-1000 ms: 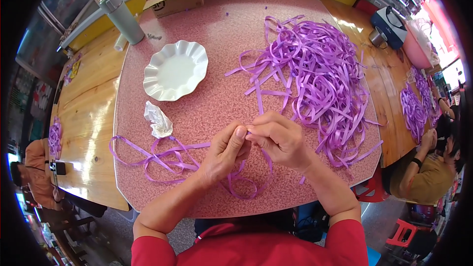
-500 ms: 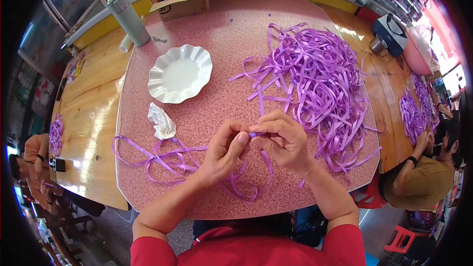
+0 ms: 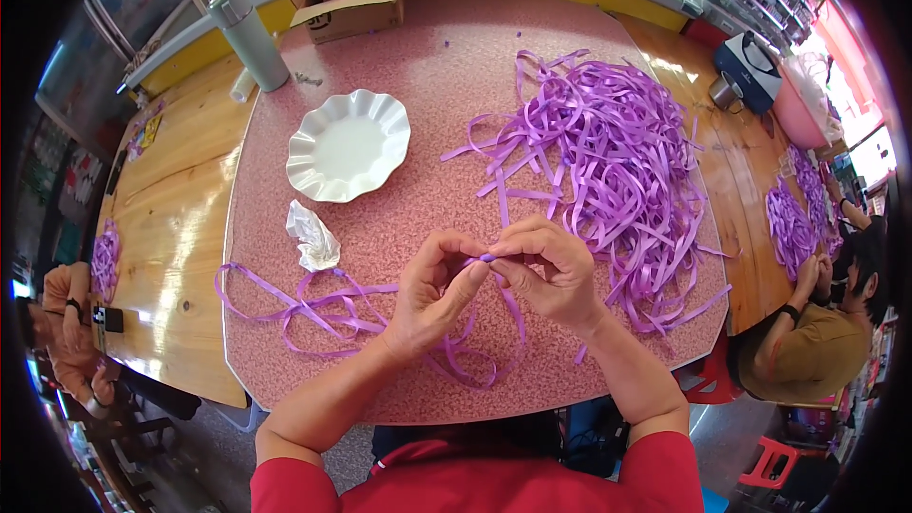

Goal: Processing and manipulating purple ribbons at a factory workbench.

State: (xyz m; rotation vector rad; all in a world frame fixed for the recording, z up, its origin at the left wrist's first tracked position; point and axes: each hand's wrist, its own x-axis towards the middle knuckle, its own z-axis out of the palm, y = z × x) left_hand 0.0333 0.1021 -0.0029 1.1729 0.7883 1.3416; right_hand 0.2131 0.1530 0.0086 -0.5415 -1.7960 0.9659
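My left hand [image 3: 439, 287] and my right hand [image 3: 545, 269] meet above the near half of the pink speckled table [image 3: 446, 199]. Both are closed, thumbs and forefingers pinching a purple ribbon at a small violet lump [image 3: 487, 257] between the fingertips. Whether that lump is a knot or a bead I cannot tell. Lengths of the ribbon hang below my hands, and loose loops of purple ribbon [image 3: 313, 309] lie to the left. Beyond my right hand rises a large tangled heap of purple ribbons [image 3: 627, 161].
Left of centre are a white scalloped dish [image 3: 350, 147] and crumpled white wrapping [image 3: 313, 239]. A grey-green flask [image 3: 249, 38] and an open cardboard box [image 3: 356, 14] stand at the far edge. People sit at both sides; a person at right [image 3: 807, 342] also has purple ribbons.
My fingertips have shifted slightly around the violet lump, with both hands staying almost in place. At the far left, a seated person's hand has moved.
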